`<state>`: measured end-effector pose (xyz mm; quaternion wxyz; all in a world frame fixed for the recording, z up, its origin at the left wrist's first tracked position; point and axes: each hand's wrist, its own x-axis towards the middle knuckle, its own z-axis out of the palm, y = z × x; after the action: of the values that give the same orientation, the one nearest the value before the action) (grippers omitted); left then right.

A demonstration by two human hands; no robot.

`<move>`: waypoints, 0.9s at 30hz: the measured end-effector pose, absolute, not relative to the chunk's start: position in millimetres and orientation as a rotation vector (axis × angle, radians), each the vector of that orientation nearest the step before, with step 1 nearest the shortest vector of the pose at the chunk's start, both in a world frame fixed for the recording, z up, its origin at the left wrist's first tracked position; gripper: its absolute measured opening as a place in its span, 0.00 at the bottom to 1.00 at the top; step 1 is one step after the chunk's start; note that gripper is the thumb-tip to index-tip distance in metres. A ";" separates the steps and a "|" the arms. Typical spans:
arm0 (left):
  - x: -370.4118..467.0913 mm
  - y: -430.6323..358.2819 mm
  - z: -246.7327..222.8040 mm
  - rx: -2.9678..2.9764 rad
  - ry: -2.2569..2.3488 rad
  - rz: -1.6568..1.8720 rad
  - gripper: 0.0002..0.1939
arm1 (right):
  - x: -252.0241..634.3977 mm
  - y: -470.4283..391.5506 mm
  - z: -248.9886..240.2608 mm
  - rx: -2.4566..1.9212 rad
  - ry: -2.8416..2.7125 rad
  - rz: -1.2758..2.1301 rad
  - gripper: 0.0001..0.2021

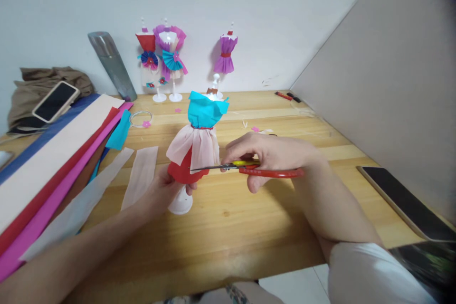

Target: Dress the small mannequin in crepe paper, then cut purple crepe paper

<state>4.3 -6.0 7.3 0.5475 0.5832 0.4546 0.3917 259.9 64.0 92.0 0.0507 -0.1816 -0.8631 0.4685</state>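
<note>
Wooden table (228, 237), pale walls (302, 4); left hand (166, 187) grips red skirt (182, 174), right hand (261, 150) scissors (270, 172).

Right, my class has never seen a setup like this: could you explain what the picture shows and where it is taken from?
There is no machine here, just a person's two bare hands. The one picture comes from a camera worn on the head, looking forward and down. The left hand holds a small dress form low at its red skirt; the right hand holds scissors, blades across the skirt. On the wooden table lie coloured strips and, at right, a phone. Near the wall stands a flask.
</note>
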 end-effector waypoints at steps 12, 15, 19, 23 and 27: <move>3.8 -6.1 9.9 1.400 1.112 0.883 0.13 | 259.4 64.7 91.7 -0.632 -2.629 1.466 0.32; 3.0 -6.2 8.0 1.409 1.109 0.880 0.12 | 259.4 65.0 91.9 -0.613 -2.634 1.466 0.30; 2.1 -6.4 7.2 1.409 1.089 0.888 0.12 | 258.4 64.8 92.6 -0.617 -2.637 1.473 0.30; 2.3 -6.7 8.5 1.394 1.078 0.880 0.12 | 257.8 64.4 93.8 -0.623 -2.652 1.465 0.29; 2.5 -6.8 8.4 1.387 1.081 0.874 0.13 | 257.6 64.5 94.0 -0.638 -2.665 1.464 0.29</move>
<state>2.5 -6.8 8.4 0.5552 0.5875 0.4578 0.3702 257.6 64.5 94.0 0.0173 -0.2052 -0.8578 0.4710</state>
